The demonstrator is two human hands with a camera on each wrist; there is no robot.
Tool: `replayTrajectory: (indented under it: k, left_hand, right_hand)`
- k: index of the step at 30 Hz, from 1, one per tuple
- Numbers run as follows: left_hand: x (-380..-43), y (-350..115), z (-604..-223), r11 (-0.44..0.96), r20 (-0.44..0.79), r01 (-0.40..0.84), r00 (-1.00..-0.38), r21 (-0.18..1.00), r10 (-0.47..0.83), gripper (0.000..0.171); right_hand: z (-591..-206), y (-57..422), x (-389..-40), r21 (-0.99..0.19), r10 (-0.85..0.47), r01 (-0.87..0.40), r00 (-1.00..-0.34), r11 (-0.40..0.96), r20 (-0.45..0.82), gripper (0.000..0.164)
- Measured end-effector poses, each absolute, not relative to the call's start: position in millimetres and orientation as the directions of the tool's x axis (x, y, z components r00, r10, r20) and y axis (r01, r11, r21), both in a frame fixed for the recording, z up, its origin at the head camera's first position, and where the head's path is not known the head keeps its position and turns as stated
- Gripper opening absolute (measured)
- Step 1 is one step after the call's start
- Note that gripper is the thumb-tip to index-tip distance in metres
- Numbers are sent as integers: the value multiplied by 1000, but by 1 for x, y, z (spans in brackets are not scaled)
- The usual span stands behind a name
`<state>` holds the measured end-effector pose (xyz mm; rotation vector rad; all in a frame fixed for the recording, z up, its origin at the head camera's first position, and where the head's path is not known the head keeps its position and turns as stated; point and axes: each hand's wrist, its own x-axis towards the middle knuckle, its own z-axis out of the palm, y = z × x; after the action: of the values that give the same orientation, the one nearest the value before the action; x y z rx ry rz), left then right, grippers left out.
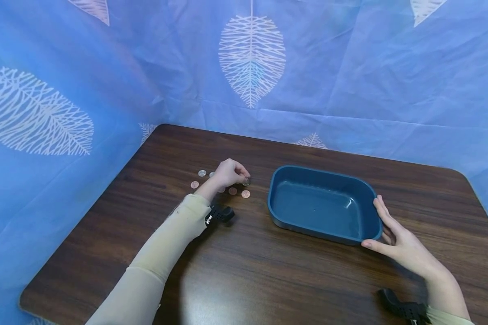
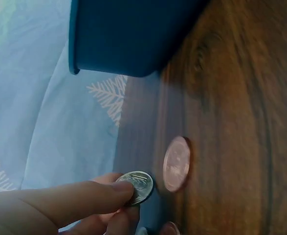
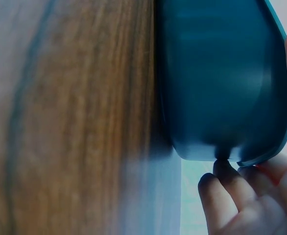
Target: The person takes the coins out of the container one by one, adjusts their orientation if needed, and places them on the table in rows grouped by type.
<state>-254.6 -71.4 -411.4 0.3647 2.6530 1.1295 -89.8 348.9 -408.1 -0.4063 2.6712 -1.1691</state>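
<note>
My left hand (image 1: 229, 173) pinches a silver coin (image 2: 141, 184) between thumb and fingers, at the right side of a scatter of coins. Nearest below it in the head view lies a copper coin (image 1: 246, 194), flat on the table. My right hand (image 1: 404, 246) holds the right end of a deep blue rectangular tub (image 1: 321, 233) with rounded corners. Its thumb (image 1: 374, 245) lies at the near right corner, and in the right wrist view its fingertips (image 3: 222, 166) meet the tub's wall. The tub's inside shows a bare floor.
Other coins, copper (image 1: 194, 184) and silver (image 1: 202, 173), lie on the brown wooden table (image 1: 236, 262) around the left hand. Part of the group is covered by that hand and wrist. A blue curtain (image 1: 329, 67) with white leaf prints hangs behind the table and on its left.
</note>
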Motion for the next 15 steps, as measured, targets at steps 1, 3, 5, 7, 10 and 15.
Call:
replayTrajectory:
  k: [1, 3, 5, 7, 10, 15]
  left_hand:
    - [-254, -72, -413, 681, -117, 137, -943, 719, 313, 11]
    - [-253, -73, -413, 696, -117, 137, -945, 705, 304, 10]
    - [-252, -73, -413, 709, -106, 144, -949, 690, 295, 9]
    - [-252, -74, -412, 716, -83, 156, -954, 680, 287, 9]
    - [-253, -75, -411, 731, -42, 181, -960, 658, 275, 10]
    - [-255, -75, -410, 741, -9, 198, -964, 642, 265, 10]
  right_hand:
    - [-408, 348, -89, -741, -326, -166, -942, 651, -75, 91]
    - [-408, 347, -89, -738, -329, -170, -941, 653, -74, 91]
    - [-406, 346, -89, -726, -324, -167, -942, 667, -82, 91]
    - [-404, 344, -93, -710, -320, -165, -943, 685, -89, 91]
    - [-399, 343, -98, -697, -316, -149, -942, 701, -116, 92]
    - [-395, 341, -103, -697, -327, -146, -936, 702, -133, 93]
